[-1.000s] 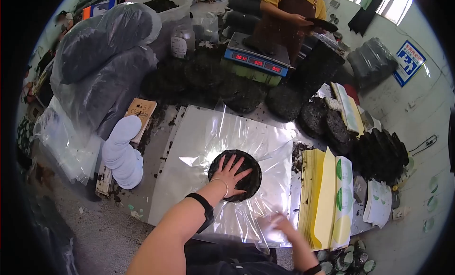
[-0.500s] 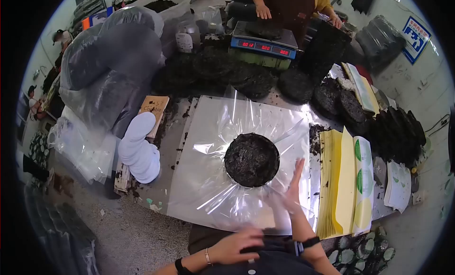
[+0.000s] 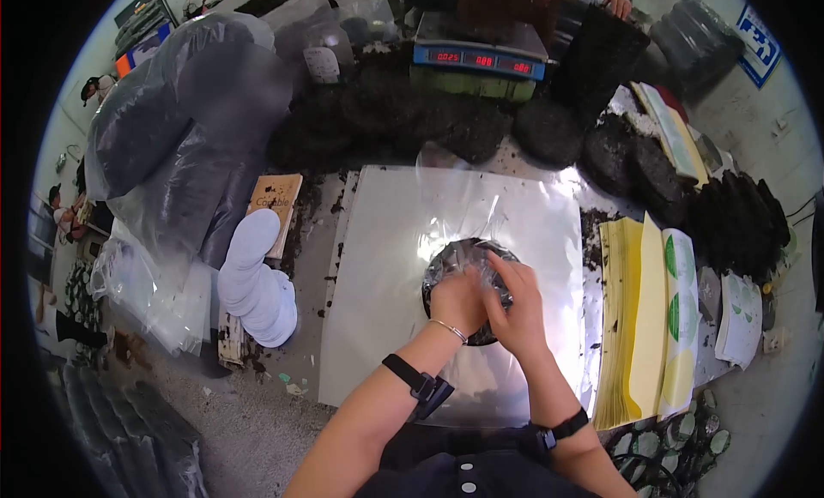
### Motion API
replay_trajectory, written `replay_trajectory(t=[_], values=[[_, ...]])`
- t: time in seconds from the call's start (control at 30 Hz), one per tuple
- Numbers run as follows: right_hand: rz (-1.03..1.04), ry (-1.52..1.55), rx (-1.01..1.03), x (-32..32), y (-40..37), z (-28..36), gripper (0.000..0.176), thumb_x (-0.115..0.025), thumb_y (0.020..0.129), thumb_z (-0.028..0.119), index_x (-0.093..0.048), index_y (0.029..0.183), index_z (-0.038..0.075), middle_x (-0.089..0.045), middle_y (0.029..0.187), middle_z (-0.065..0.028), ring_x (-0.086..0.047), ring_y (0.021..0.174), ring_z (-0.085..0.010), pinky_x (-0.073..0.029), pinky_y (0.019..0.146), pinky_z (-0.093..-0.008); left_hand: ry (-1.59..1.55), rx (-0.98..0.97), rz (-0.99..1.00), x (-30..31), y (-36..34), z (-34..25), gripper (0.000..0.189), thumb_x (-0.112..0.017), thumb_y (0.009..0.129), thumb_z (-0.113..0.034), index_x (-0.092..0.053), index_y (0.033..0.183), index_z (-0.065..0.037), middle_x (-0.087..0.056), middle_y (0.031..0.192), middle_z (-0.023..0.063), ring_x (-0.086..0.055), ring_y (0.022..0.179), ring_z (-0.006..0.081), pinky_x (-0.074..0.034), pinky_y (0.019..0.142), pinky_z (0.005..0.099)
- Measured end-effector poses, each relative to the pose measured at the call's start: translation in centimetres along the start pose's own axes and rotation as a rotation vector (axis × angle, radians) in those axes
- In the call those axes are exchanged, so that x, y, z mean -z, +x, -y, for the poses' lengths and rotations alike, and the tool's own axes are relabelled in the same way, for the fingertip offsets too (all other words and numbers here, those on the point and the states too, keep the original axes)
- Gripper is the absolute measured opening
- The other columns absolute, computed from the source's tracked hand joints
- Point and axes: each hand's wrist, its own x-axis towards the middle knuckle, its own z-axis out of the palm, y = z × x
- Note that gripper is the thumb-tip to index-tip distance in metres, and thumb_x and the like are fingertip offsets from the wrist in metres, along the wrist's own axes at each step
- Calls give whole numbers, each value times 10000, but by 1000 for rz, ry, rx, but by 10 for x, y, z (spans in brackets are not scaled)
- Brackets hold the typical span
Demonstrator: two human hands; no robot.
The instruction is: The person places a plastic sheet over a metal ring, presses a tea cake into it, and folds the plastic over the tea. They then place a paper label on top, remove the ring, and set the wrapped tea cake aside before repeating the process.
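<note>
A round black mould (image 3: 427,285) filled with dark material stands on the pale board (image 3: 378,241), with clear plastic film (image 3: 491,236) gathered over its top. My left hand (image 3: 459,302) presses down on the mould with bent fingers, gathering film, its fingertips partly hidden. Beside it my right hand (image 3: 515,305) bends over the right part of the mould, fingers curled on the film. The two hands nearly touch. Folds of film bunch between and above them.
White round discs (image 3: 257,283) lie at the left beside a notebook (image 3: 275,208). Yellow sheets (image 3: 620,318) are stacked at the right. Behind the board are dark round cakes (image 3: 549,133) and a scale (image 3: 481,56). A co-worker's hand (image 3: 618,2) shows at the top.
Both my hands have moved up and inward onto the mould. The film, spread out before, is now gathered over it. The view has shifted, and the scale's left reading has changed.
</note>
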Motion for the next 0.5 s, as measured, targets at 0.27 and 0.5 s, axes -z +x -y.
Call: replay_trajectory(t=[0.27,0.5], values=[[402,-153,177,-40,14,-21,512,-597,971,200,-542,1437,-4,-407,1612,-178,-383,1482,-401,-319,1219,-511,-373,-409,-540,45,-47,71,869,-849,769,-127,-428,1513,30,-461,1501,270,-455,1417,392,-346,1207,432],[389,-5,193,-36,9,-43,350,-684,883,232,-695,1165,25,-648,1306,-205,-580,1287,-394,-370,1184,-526,-598,-819,-68,55,53,47,441,-764,791,-31,-696,1225,-67,-636,982,56,-651,913,250,-459,1128,445]])
